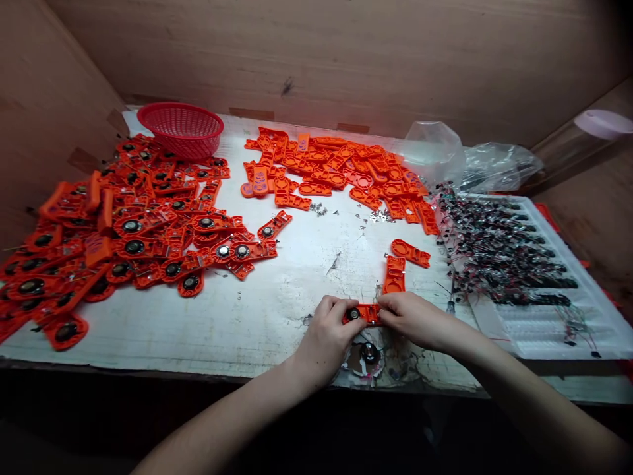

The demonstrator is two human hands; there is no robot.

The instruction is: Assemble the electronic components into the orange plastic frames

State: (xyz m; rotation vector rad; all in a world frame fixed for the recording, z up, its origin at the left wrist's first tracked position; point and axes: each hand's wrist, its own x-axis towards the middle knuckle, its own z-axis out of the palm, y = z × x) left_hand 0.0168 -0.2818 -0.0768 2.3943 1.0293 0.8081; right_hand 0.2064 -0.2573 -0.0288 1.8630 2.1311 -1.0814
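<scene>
Between my two hands is an orange plastic housing [366, 313] with a round black speaker at its left end. My left hand [329, 333] pinches that speaker end between thumb and fingers. At the other end, my right hand [403, 316] has its fingers closed on the housing; the fingertips hide that part. Just beyond lies an open orange shell [394, 274], with another orange shell [410, 253] behind it. A round dark part [368, 353] sits close in front of my hands, near the table edge.
Speaker-fitted housings [133, 247] are heaped at left beside a red basket [182, 128]. Bare orange shells [341, 165] lie at the back, near small metal pieces [380, 216]. At right, a white tray [601, 316] bears wired circuit boards [509, 251]; a screwdriver [450, 306] lies beside it.
</scene>
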